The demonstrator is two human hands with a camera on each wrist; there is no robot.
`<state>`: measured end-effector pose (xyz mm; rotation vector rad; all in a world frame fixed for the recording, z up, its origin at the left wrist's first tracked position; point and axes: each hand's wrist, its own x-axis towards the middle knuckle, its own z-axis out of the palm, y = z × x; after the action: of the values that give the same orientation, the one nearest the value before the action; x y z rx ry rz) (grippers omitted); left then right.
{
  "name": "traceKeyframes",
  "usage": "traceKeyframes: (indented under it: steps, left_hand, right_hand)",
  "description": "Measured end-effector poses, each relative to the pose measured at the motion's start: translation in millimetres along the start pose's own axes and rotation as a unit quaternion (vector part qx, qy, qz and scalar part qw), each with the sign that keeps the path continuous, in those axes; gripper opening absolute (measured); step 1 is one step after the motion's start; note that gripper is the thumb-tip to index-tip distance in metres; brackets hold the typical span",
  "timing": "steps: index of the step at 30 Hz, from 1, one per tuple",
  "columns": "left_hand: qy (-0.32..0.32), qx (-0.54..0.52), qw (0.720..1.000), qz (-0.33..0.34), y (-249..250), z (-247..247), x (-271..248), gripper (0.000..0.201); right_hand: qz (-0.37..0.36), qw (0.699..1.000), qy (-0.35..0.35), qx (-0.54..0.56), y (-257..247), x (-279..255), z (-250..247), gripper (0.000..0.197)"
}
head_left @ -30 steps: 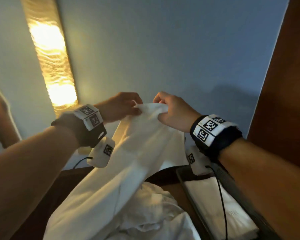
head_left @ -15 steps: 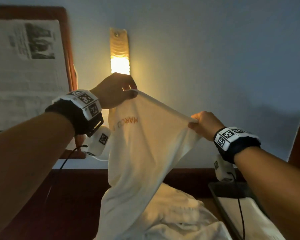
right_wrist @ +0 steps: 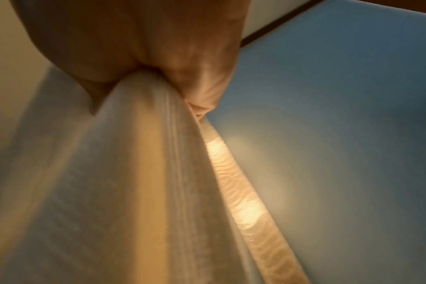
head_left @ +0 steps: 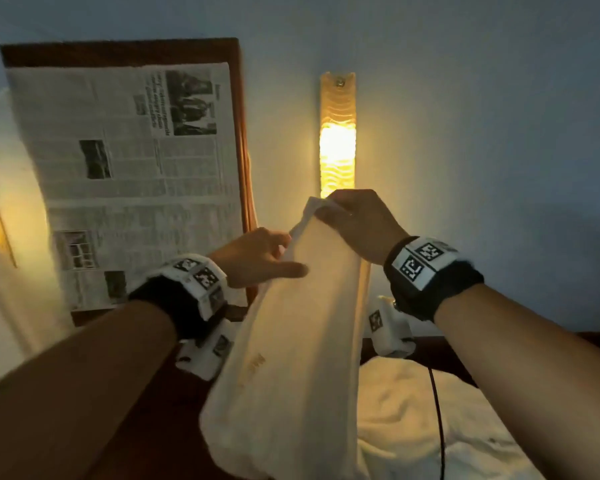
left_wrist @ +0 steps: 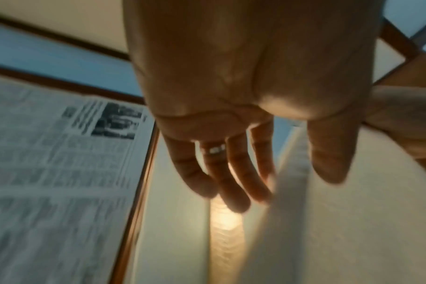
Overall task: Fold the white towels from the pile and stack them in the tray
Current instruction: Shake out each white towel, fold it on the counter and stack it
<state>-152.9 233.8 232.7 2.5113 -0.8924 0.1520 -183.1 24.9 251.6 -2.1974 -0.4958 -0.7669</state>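
Observation:
A white towel [head_left: 298, 341] hangs doubled lengthwise in front of me, its lower end reaching the pile of white towels [head_left: 413, 410] at the lower right. My right hand [head_left: 329, 207] pinches the towel's top corners together; in the right wrist view the towel [right_wrist: 139, 173] runs down out of the right hand [right_wrist: 144, 73]. Just below and to the left, my left hand [head_left: 284, 258] has straight fingers. Its thumb lies across the towel's front. In the left wrist view the left hand [left_wrist: 280, 182] straddles the towel's edge [left_wrist: 341, 230]. The tray is out of view.
A lit wall lamp [head_left: 337, 133] glows straight behind the towel. A sheet of newspaper [head_left: 129, 174] covers a wood-framed panel [head_left: 243, 150] on the left. A dark wooden ledge [head_left: 430, 351] runs behind the pile. A black cable [head_left: 439, 427] hangs from my right wrist.
The hands, which held the towel spread wide, have come together. The right hand now pinches both top corners, and the left has let go and dropped to the towel's left edge.

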Motion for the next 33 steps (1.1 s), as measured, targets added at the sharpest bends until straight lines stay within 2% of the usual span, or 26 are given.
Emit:
traceKeyframes:
  steps: [1,3,4,7,10,13,16,18,20,22,24,28,31,33]
  left_hand:
    - [0.033,-0.039,0.998,0.033,-2.6,6.1,-3.7,0.042]
    - [0.111,-0.094,0.987,0.074,-7.7,13.1,-9.2,0.014]
    - [0.141,-0.105,0.981,0.087,-11.4,12.1,-10.8,0.009]
    - [0.188,-0.084,0.973,0.102,-21.9,1.4,-15.5,0.021]
    - [0.195,-0.086,0.970,0.115,-21.2,-15.1,-21.4,0.027]
    - [0.206,-0.143,0.961,0.112,-14.5,-35.0,-30.9,0.025]
    - [0.235,-0.113,0.958,0.119,-12.7,-52.1,-41.3,0.024]
    - [0.266,-0.129,0.950,0.104,-20.5,-58.5,-48.2,0.022]
    - [0.298,-0.183,0.934,0.076,-32.2,-61.1,-53.2,0.022]
    - [0.305,-0.217,0.926,0.049,-41.4,-58.0,-52.3,0.024]
    - [0.274,-0.207,0.939,0.020,-39.7,-49.4,-48.5,0.029]
    - [0.193,-0.222,0.955,0.031,-16.3,-26.9,-33.7,0.028]
    - [0.168,-0.257,0.951,0.031,-1.8,-10.9,-21.5,0.031]
    - [0.165,-0.309,0.936,0.028,1.5,-0.3,-14.6,0.031]
  right_hand:
    - [-0.001,1.000,-0.015,-0.009,-8.5,-1.0,12.8,0.020]
    - [-0.009,0.998,-0.033,-0.048,-18.8,-4.0,32.5,0.014]
    - [-0.011,0.997,-0.032,-0.062,-22.0,-5.7,38.2,0.014]
    - [-0.012,0.998,-0.017,-0.062,-27.2,-9.0,45.6,0.014]
    - [0.003,0.997,-0.038,-0.069,-15.7,-17.9,51.7,0.028]
    - [0.060,0.989,-0.092,-0.094,21.4,-37.2,64.2,0.031]
    - [0.109,0.977,-0.127,-0.129,72.1,-60.5,73.2,0.033]
    - [0.149,0.975,-0.120,-0.114,99.5,-71.1,70.0,0.031]
    - [0.169,0.980,-0.082,-0.070,113.5,-72.6,59.4,0.028]
    - [0.147,0.989,-0.026,-0.001,108.7,-62.9,48.1,0.024]
    - [0.106,0.994,0.007,0.038,86.6,-42.8,41.1,0.022]
    - [-0.042,0.997,0.010,0.062,25.1,-1.8,34.5,0.024]
    - [-0.121,0.993,-0.014,0.010,-3.4,15.8,28.2,0.018]
    - [-0.143,0.990,-0.007,0.014,-10.4,22.1,24.4,0.016]
